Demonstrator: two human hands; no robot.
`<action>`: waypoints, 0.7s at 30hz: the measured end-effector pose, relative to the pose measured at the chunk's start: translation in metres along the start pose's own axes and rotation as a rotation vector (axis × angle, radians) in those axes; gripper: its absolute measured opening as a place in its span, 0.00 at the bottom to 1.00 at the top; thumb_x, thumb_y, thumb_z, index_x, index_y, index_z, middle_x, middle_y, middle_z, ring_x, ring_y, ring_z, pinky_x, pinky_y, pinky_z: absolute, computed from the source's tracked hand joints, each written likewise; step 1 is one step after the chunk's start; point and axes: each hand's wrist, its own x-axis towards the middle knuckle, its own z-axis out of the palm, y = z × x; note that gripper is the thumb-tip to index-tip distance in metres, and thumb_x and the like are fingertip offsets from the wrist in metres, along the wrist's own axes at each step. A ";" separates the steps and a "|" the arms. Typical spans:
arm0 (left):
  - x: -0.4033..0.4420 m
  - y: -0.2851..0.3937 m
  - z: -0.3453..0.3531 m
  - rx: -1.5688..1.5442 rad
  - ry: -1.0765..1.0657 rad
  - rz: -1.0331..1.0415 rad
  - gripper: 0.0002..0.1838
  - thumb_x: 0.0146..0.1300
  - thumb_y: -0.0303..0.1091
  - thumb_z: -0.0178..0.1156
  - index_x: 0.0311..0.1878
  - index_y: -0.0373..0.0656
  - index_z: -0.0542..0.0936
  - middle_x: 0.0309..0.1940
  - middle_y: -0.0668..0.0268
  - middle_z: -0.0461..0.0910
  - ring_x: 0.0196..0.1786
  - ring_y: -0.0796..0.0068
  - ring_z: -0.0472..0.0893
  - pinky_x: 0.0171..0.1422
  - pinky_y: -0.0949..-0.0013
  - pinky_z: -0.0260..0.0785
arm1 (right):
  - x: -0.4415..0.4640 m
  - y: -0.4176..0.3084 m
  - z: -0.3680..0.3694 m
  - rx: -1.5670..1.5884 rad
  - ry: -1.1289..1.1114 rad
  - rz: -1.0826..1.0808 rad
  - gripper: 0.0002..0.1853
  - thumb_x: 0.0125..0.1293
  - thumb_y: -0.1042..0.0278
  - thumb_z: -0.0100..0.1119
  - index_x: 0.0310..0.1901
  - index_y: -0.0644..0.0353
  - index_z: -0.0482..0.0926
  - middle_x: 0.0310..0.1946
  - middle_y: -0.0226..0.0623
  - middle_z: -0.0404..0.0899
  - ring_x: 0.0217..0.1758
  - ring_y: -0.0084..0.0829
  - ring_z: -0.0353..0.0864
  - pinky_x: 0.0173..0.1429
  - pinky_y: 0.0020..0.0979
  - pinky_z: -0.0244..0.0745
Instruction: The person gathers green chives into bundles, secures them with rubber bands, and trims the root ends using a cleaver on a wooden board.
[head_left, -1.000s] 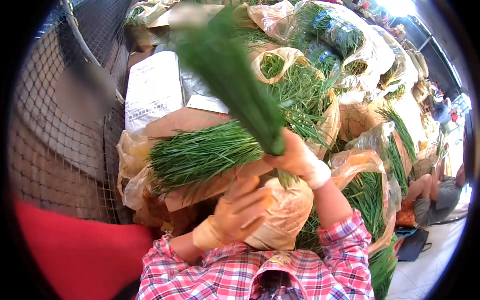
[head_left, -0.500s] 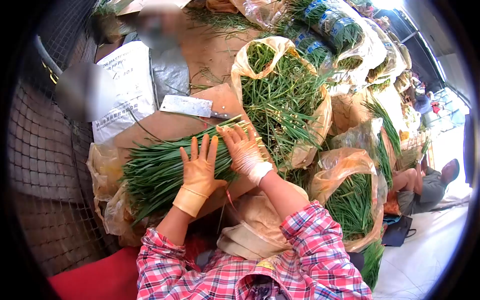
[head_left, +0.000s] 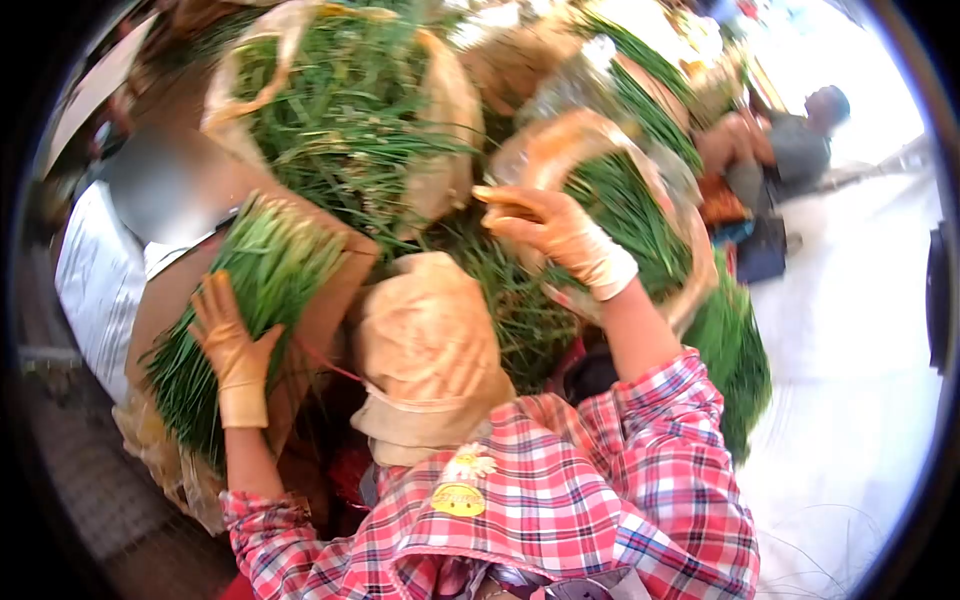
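Swung off the pile, the right hand (head_left: 555, 238) hangs half open, nothing visible in it, in front of the nearer plastic bag (head_left: 703, 258), one of two gaping with greens; I can't tell if it touches. Left hand (head_left: 233, 350), spread flat, presses one pile of long greens (head_left: 280, 245) on a brown board (head_left: 318, 318), partly hiding it. One person (head_left: 800, 150) sits beyond.

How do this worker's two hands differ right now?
The left hand lies on the pile of greens, while the right hand shows in front of an open plastic bag; whether it touches the bag is unclear. The left hand's fingers are spread wide; the right hand's are closer together. Both wear orange-tan gloves.
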 end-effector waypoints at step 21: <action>-0.017 0.025 -0.030 0.124 -0.028 -0.015 0.68 0.31 0.45 0.78 0.73 0.53 0.41 0.73 0.62 0.44 0.74 0.48 0.45 0.71 0.38 0.44 | -0.221 0.256 0.044 0.497 0.006 0.917 0.25 0.62 0.53 0.58 0.52 0.66 0.75 0.47 0.49 0.78 0.46 0.43 0.80 0.50 0.40 0.74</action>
